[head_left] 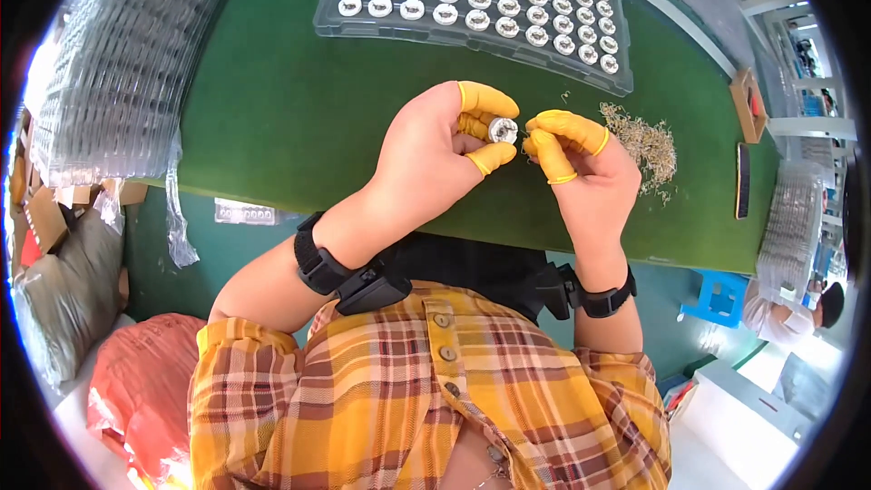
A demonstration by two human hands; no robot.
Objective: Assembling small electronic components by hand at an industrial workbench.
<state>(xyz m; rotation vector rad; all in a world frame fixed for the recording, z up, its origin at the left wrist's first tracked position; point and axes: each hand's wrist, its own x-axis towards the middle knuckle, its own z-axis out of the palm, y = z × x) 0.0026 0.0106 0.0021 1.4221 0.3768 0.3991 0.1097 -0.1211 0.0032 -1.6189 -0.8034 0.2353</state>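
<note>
Above the green table (299,118), my left hand (422,145) pinches a small round white part with a metallic middle (503,131) between thumb and fingers, its face turned to the right. Close beside it, my right hand (594,172) has its thumb and fingertips pressed together; whatever they hold is too small to make out. Yellow finger cots cover the fingertips of both hands. Right of my right hand lies a loose pile of tiny thin metal pieces (646,150). Beyond the hands, a clear plastic tray (381,34) carries rows of similar round white parts.
Tall stacks of clear plastic trays stand at the left (127,63) and far right (787,231). A small open cardboard box (748,106) and a dark strip (742,181) lie near the table's right edge. A blue stool (717,299) and red bag (145,381) are below table level.
</note>
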